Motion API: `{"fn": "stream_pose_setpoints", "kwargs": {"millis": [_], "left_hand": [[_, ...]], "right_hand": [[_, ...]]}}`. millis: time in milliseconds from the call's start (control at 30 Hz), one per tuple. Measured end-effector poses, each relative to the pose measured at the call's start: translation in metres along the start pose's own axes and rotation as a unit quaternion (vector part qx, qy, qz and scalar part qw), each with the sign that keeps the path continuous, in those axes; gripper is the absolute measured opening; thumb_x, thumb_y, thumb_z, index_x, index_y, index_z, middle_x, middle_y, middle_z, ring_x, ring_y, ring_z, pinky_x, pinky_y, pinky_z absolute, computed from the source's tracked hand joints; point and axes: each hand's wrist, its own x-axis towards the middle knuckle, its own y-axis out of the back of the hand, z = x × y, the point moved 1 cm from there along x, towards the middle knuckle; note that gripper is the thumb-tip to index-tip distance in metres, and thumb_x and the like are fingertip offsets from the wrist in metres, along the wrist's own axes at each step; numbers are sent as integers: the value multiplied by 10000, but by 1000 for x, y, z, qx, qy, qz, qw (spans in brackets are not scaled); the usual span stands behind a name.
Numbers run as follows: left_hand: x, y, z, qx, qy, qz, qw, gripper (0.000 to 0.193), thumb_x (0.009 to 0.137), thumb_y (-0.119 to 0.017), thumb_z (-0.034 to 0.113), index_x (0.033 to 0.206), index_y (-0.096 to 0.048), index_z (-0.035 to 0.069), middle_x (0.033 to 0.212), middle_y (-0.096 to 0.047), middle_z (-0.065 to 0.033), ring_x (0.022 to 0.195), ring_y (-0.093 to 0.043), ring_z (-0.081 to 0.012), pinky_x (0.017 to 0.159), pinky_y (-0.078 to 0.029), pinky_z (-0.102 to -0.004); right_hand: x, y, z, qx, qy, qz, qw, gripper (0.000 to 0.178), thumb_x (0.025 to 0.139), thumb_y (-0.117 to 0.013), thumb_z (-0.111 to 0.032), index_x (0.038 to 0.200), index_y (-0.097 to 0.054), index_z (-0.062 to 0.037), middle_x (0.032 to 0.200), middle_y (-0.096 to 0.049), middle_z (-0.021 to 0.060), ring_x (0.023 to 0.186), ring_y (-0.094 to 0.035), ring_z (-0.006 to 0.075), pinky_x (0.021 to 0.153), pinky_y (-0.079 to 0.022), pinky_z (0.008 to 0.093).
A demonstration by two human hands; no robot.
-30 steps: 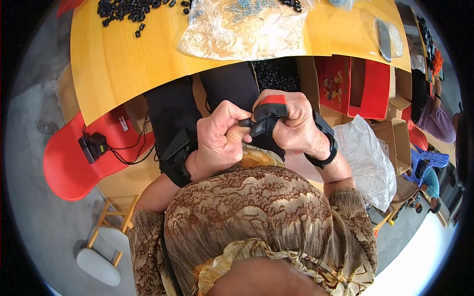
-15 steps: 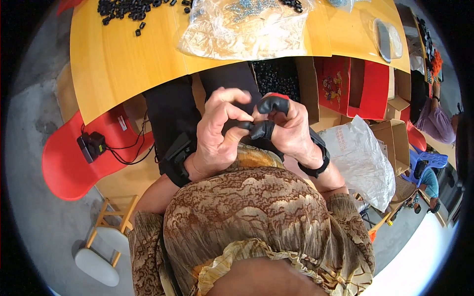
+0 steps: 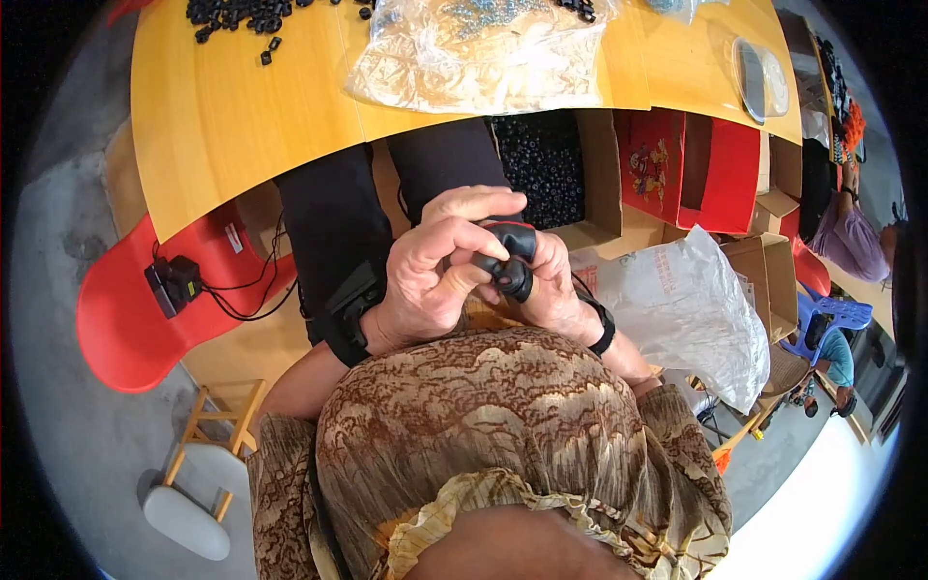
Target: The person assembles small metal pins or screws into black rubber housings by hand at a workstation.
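Below the yellow table [image 3: 242, 126], our left hand [image 3: 425, 280] and right hand [image 3: 546, 285] pinch one small black part [image 3: 510, 261] with bent fingers. We should keep it tight and close to our lap.

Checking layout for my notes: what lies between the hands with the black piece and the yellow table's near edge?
In the head view, the person's black-trousered knees and an open cardboard box of small black parts lie between them.

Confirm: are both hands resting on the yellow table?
No: both hands are held together below the table edge, gripping a small black part.
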Motion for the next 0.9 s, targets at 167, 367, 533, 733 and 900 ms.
{"fn": "stream_pose_setpoints", "kwargs": {"millis": [167,367,533,733,900], "left_hand": [[-4,4,-11,0,3,-30,1000,199,842,-595,220,879,-596,25,1091,-586,-185,1128,-491,-266,990,-310,-392],[1,-7,-4,-8,-15,-7,1000,349,892,-500,298,1075,-536,3,1142,-540,-160,1020,-547,-244,933,-353,-354],[7,-12,-11,89,-110,10,990,524,920,-377,441,1160,-438,-21,1002,-488,-166,860,-531,-271,773,-428,-357],[7,-14,-19,82,-55,61,993,335,948,-329,242,1085,-473,-28,953,-518,-155,818,-545,-236,759,-428,-328],[6,-11,-25,64,29,96,993,311,956,-315,219,1016,-512,-14,937,-526,-104,795,-532,-165,737,-424,-280]], "right_hand": [[-2,5,7,-84,67,39,993,95,870,-483,-42,873,-578,-43,696,-555,-23,615,-502,42,548,-408,192],[1,1,0,-57,42,32,997,105,858,-466,-35,904,-560,-36,719,-567,7,633,-530,86,570,-431,224],[6,-4,-5,-277,167,56,945,121,837,-458,-35,937,-524,-14,802,-568,95,729,-572,222,652,-453,302],[11,1,15,-297,141,113,937,263,729,-373,41,958,-495,-5,795,-554,170,710,-546,329,640,-438,346],[23,-4,14,-262,101,143,949,216,739,-342,54,881,-500,17,710,-513,85,672,-496,160,593,-426,290]]}}
